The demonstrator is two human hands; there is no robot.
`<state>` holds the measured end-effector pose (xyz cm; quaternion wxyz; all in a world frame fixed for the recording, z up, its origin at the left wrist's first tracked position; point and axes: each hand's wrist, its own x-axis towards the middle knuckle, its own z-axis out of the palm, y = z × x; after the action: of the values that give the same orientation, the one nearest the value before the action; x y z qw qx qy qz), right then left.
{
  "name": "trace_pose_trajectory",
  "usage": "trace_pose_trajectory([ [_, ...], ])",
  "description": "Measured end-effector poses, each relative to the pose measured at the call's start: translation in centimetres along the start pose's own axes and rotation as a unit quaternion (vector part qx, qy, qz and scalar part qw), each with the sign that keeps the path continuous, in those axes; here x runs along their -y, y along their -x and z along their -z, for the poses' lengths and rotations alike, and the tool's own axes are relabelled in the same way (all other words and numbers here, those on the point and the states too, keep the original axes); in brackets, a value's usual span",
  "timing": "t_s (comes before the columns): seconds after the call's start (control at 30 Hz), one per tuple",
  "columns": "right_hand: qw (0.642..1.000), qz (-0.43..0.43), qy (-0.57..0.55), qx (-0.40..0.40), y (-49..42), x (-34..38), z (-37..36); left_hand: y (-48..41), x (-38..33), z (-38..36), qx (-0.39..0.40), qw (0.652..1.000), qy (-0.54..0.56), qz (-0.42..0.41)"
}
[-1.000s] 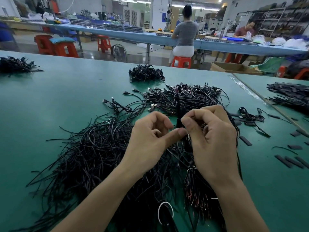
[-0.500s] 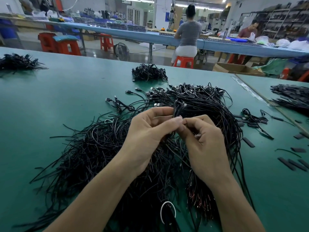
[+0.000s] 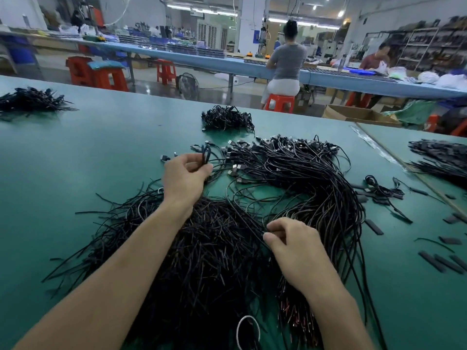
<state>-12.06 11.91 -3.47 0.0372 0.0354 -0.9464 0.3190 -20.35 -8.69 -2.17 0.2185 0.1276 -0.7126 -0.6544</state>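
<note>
Cable pile [image 3: 290,188]: being sorted on the green table [image 3: 101,152].
Left hand [image 3: 185,180]: being held at the pile's far-left edge, a looped cable [image 3: 206,155] being pinched in curled fingers.
Right hand [image 3: 295,251]: being held over the pile's near side, one strand [image 3: 242,215] being pinched.

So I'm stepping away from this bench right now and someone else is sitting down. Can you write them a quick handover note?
Left hand: raised over the green table, fingers pinching a short looped black cable.
Right hand: lower and nearer, pinching a single cable strand at the edge of the loose cable pile.
Plug-ended cables fan out behind the pile. A small heap of cables sits further back and looks like finished ones.
Done: one cable looped, in the left hand.
Left: set it down, probably on that heap, then work through the large pile.
</note>
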Motion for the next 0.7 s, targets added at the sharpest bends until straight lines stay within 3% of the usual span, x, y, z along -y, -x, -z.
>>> trace_pose_trajectory([
  [0.07, 0.999, 0.001, 0.035, 0.026, 0.2, 0.2, -0.3, -2.2, 0.2, -0.3, -0.013, 0.998, -0.057, -0.001],
  [0.17, 0.997, 0.007, 0.072, 0.029, 0.6, 0.4, -0.5, -3.3, 0.7, -0.3, 0.044, 0.981, -0.187, -0.004],
  [0.27, 0.993, 0.010, 0.113, 0.032, 0.6, 0.5, -0.8, -2.1, 1.3, -0.4, 0.071, 0.966, -0.240, -0.063],
  [0.33, 0.983, 0.016, 0.177, 0.056, 0.7, 0.6, -1.0, -0.5, 1.4, -0.5, 0.146, 0.949, -0.258, -0.106],
  [0.43, 0.974, 0.032, 0.215, 0.066, 0.9, 1.0, -1.1, 1.6, 1.2, -0.8, 0.308, 0.886, -0.312, -0.154],
  [0.53, 0.991, 0.052, 0.119, 0.015, 0.6, 1.5, -0.3, 2.6, 1.5, -1.3, 0.374, 0.826, -0.366, -0.209],
  [0.6, 0.996, 0.083, 0.007, -0.030, 0.6, 2.0, 0.6, 2.6, 1.7, -1.5, 0.350, 0.800, -0.422, -0.245],
  [0.67, 0.986, 0.098, -0.115, -0.067, 0.8, 2.5, 1.8, 2.4, 1.9, -1.5, 0.280, 0.807, -0.450, -0.261],
  [0.7, 0.980, 0.085, -0.155, -0.090, 0.9, 2.5, 2.3, 2.2, 1.9, -1.3, 0.236, 0.839, -0.421, -0.252],
])
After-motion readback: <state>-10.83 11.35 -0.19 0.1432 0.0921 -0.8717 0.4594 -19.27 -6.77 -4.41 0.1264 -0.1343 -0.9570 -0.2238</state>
